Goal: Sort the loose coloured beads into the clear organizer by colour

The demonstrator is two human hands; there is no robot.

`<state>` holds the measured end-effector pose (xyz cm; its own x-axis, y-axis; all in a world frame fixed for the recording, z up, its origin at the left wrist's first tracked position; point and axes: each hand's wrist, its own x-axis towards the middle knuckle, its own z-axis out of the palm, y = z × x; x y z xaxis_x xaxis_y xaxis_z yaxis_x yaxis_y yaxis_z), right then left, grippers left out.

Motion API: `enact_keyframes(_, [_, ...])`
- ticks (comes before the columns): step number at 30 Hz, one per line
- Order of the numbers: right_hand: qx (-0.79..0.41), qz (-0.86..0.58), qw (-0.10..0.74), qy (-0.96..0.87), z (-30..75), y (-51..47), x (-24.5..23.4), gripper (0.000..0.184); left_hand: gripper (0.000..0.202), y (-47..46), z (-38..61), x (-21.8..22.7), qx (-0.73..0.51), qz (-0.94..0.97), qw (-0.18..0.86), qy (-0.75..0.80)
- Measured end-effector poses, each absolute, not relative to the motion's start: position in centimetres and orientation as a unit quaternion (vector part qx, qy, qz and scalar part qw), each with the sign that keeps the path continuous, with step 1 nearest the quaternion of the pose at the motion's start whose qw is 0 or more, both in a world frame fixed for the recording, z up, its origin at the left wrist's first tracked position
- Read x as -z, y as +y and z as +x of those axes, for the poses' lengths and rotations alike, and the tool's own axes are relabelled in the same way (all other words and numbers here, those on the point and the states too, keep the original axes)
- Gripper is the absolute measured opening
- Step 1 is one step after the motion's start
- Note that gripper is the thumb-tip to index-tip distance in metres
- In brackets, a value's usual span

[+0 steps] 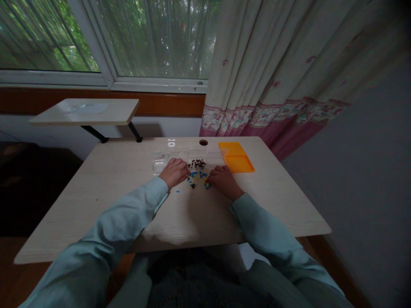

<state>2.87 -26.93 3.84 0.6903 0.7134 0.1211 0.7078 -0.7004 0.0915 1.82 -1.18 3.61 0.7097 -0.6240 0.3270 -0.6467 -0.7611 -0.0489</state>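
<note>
On the pale wooden table (128,201) lies a scatter of small blue and yellow beads (198,176). My left hand (174,171) rests at the left of the scatter, fingers curled inward with the fingertips at the beads. My right hand (224,181) lies at the right side, fingers bent and pinching at a few beads near its fingertips. Just beyond the scatter sits a small heap of dark beads (197,163) in a clear dish. What each hand holds is too small to make out.
An orange tray (237,159) lies at the far right of the table. Clear plastic compartments (160,160) sit behind my left hand. A round cable hole (203,142) is near the back edge. A small side shelf (86,111), window and curtain stand beyond.
</note>
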Motion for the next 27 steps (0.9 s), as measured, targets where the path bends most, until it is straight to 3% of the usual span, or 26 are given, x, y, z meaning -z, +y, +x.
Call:
enact_keyframes(10, [-0.074,0.91,-0.008,0.408,4.1,-26.9,-4.7,0.012,0.019,-1.7,1.4,-3.2,-0.146,0.919,0.015,-0.365])
enact_keyframes(19, [-0.169,0.933,-0.062,0.311,8.4,-23.4,-5.2,0.02,0.016,-1.6,1.6,-3.3,-0.137,0.921,0.008,-0.364])
enact_keyframes(27, [-0.119,0.902,-0.084,0.407,5.0,-23.3,-4.1,0.016,0.014,-1.7,1.7,-3.4,-0.133,0.919,0.004,-0.372])
